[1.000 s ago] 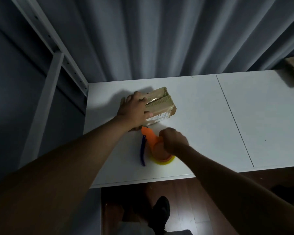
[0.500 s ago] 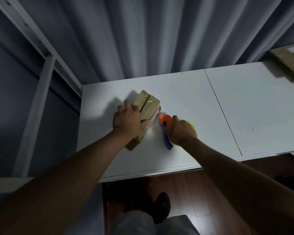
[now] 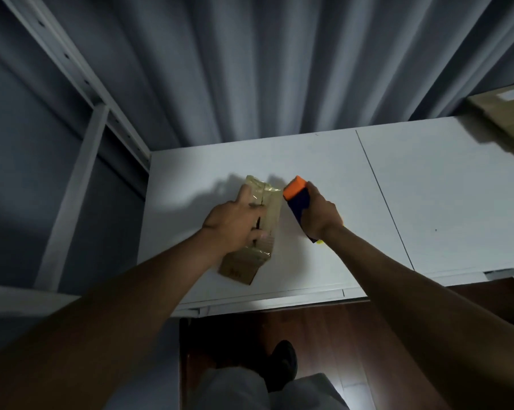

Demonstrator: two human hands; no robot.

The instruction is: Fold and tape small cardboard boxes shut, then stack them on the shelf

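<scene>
A small brown cardboard box [image 3: 269, 211] with shiny tape over it lies on the white table [image 3: 427, 202], its long side pointing away from me. My left hand [image 3: 235, 224] grips it from the left, fingers over its top and thumb at its near side. My right hand [image 3: 321, 213] holds a tape dispenser [image 3: 297, 196] with an orange head and a blue handle. The orange head sits just right of the box's far end; whether it touches the box I cannot tell. A bit of yellow shows under the hand.
A grey metal shelf frame [image 3: 81, 173] stands to the left of the table. A grey curtain hangs behind. More brown cardboard [image 3: 507, 119] lies at the table's far right corner. Dark wooden floor and my shoe [image 3: 282, 362] show below the table's front edge.
My left hand turned the box so it lies lengthwise away from me. My right hand picked the tape dispenser off the table and brought it up to the box's far right side.
</scene>
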